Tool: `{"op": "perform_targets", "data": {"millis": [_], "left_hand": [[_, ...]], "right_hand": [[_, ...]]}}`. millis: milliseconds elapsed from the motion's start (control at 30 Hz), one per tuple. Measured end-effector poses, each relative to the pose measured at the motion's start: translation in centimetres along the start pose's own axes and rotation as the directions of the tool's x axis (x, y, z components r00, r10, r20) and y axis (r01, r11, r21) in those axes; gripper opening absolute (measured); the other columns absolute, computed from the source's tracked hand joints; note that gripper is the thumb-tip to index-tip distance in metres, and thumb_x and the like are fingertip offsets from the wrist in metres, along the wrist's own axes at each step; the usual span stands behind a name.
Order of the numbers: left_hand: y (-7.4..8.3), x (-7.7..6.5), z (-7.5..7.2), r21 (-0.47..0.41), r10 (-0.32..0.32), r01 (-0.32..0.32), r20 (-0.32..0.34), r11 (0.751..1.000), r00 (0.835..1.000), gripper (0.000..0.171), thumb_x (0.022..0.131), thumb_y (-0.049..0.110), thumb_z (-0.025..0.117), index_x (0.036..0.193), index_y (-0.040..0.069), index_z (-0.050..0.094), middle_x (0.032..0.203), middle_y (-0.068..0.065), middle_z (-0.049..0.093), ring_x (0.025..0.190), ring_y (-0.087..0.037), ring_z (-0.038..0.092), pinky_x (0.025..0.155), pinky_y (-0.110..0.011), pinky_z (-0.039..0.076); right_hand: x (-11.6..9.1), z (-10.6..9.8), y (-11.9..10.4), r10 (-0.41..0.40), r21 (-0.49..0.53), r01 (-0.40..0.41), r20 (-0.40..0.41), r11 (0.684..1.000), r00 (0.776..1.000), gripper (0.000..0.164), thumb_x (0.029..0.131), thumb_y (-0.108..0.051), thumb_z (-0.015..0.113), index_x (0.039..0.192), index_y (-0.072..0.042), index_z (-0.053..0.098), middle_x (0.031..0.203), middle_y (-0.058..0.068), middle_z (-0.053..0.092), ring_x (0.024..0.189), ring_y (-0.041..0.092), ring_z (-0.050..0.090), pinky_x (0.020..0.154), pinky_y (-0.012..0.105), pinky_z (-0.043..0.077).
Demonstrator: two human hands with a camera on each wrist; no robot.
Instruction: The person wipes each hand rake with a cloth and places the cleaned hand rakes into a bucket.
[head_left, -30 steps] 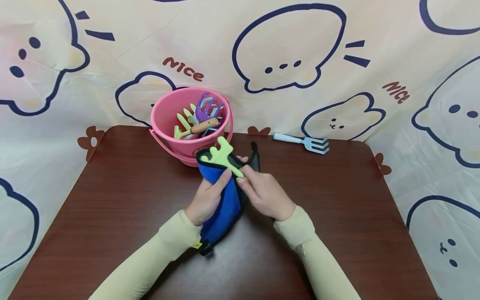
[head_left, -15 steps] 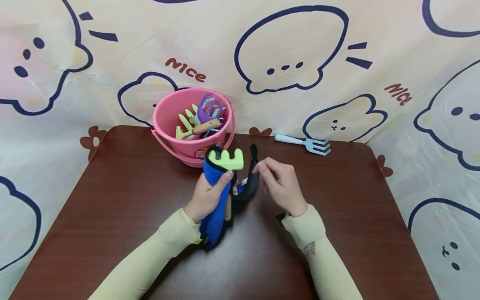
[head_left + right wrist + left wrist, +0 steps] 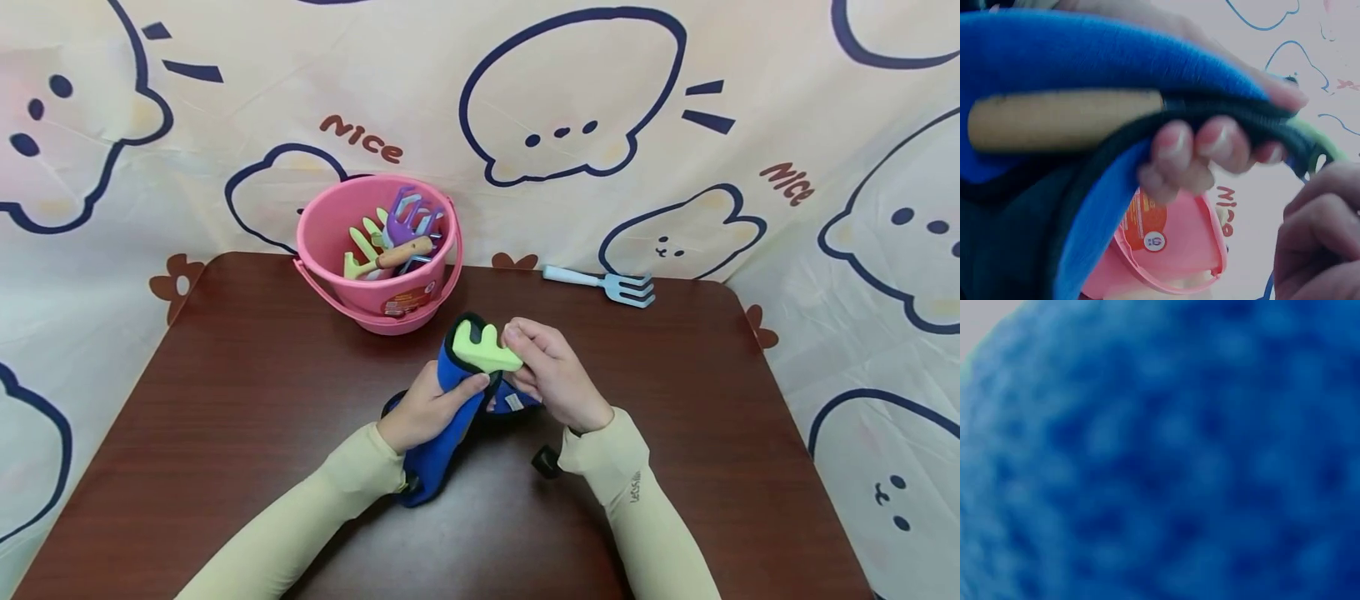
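Note:
In the head view my left hand (image 3: 431, 408) grips a blue fabric wrap (image 3: 438, 462) with black edging, bunched around a small hand rake. The light green head of the rake (image 3: 486, 350) sticks out at the top. Its wooden handle (image 3: 1066, 120) lies within the fold of the wrap, as the right wrist view shows, with left fingertips curled over the black edge. My right hand (image 3: 558, 375) pinches the right end of the rake head. Blurred blue fabric (image 3: 1172, 450) fills the left wrist view.
Behind the hands stands a pink bucket (image 3: 322, 242) holding several toy garden tools, among them a purple fork (image 3: 402, 221). A light blue hand fork (image 3: 600, 285) lies at the back of the dark wooden table (image 3: 720, 467). A patterned curtain rises behind.
The rake's handle has swung down into the wrap while its head turned and moved right and nearer. My right hand let go of the rake, then took hold of its head.

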State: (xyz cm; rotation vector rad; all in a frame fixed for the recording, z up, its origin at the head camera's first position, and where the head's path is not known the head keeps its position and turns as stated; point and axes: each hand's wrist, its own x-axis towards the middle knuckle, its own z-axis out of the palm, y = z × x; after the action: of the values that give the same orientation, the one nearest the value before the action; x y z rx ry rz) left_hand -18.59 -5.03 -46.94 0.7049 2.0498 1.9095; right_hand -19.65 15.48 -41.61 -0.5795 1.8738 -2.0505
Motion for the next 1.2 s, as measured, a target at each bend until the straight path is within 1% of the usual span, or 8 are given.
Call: {"op": "perform_targets", "data": {"millis": [200,433,500,667,767,900,1067,1200], "left_hand": [[-0.7,0.1,0.3,-0.040,-0.051,0.051,0.013,0.998,0.999,0.042,0.107,0.038,0.057,0.128,0.002,0.053,0.091,-0.014,0.063,0.072,-0.025,0.064,0.069,-0.034,0.059],[-1.4,0.3,1.3,0.021,0.074,-0.075,0.033,0.997,0.997,0.029,0.110,0.028,0.052,0.121,0.003,0.058,0.099,-0.012,0.071,0.085,-0.019,0.068,0.082,-0.033,0.059],[-1.4,0.3,1.4,0.020,0.075,-0.076,0.045,0.997,0.996,0.031,0.110,0.031,0.051,0.120,0.003,0.058,0.101,-0.012,0.072,0.085,-0.019,0.069,0.082,-0.033,0.060],[-1.4,0.2,1.4,-0.095,-0.032,0.036,0.043,0.995,0.999,0.046,0.110,0.046,0.046,0.127,0.005,0.057,0.106,-0.015,0.073,0.088,-0.023,0.071,0.083,-0.037,0.060],[-1.4,0.3,1.4,-0.159,-0.085,0.096,0.073,0.983,0.994,0.055,0.109,0.053,0.043,0.134,0.005,0.054,0.113,-0.018,0.072,0.097,-0.024,0.072,0.092,-0.039,0.058],[-1.1,0.2,1.5,-0.304,-0.161,0.205,0.164,0.930,0.973,0.066,0.106,0.062,0.039,0.142,0.007,0.050,0.117,-0.027,0.067,0.100,-0.025,0.071,0.098,-0.042,0.056],[-0.7,-0.1,1.3,-0.427,-0.220,0.305,0.236,0.851,0.946,0.083,0.101,0.076,0.023,0.151,0.012,0.041,0.108,-0.015,0.070,0.094,-0.022,0.071,0.095,-0.042,0.056],[-0.4,-0.4,1.3,-0.428,-0.205,0.302,0.259,0.851,0.944,0.085,0.101,0.076,0.020,0.155,0.013,0.037,0.108,-0.007,0.071,0.098,-0.023,0.070,0.096,-0.042,0.055]], "right_hand": [[0.1,0.1,0.1,0.014,0.059,-0.011,-0.050,0.998,0.999,0.031,0.113,-0.022,0.040,0.089,-0.007,0.053,0.058,-0.003,0.036,0.041,0.016,0.033,0.041,0.024,0.031],[-0.3,-0.6,-0.1,-0.020,0.081,0.027,-0.079,0.996,0.997,0.032,0.113,-0.023,0.040,0.088,-0.008,0.054,0.059,-0.004,0.037,0.040,0.015,0.032,0.040,0.019,0.033],[-0.4,-0.9,-0.1,-0.015,0.093,0.023,-0.081,0.995,0.997,0.033,0.113,-0.024,0.040,0.088,-0.008,0.054,0.060,-0.004,0.038,0.041,0.014,0.031,0.040,0.018,0.033],[-0.5,-1.4,-0.2,-0.032,0.111,0.041,-0.084,0.993,0.996,0.032,0.113,-0.024,0.038,0.090,-0.010,0.054,0.063,-0.005,0.040,0.040,0.016,0.028,0.040,0.019,0.032],[-0.5,-1.6,-0.2,-0.044,0.130,0.056,-0.089,0.990,0.995,0.032,0.113,-0.024,0.039,0.089,-0.011,0.055,0.063,-0.005,0.040,0.040,0.016,0.026,0.039,0.020,0.031],[-0.5,-1.7,-0.1,-0.039,0.142,0.044,-0.041,0.989,0.998,0.032,0.113,-0.024,0.038,0.089,-0.011,0.055,0.062,-0.006,0.040,0.039,0.017,0.027,0.038,0.020,0.030],[-0.4,-1.8,0.0,-0.033,0.109,0.026,0.069,0.994,0.997,0.034,0.113,-0.022,0.036,0.086,-0.009,0.052,0.061,-0.005,0.038,0.039,0.018,0.029,0.038,0.023,0.030],[-0.3,-1.8,-0.3,-0.033,0.072,0.025,0.106,0.997,0.994,0.034,0.113,-0.019,0.036,0.085,-0.007,0.050,0.061,-0.003,0.037,0.040,0.018,0.031,0.038,0.023,0.031]]}}
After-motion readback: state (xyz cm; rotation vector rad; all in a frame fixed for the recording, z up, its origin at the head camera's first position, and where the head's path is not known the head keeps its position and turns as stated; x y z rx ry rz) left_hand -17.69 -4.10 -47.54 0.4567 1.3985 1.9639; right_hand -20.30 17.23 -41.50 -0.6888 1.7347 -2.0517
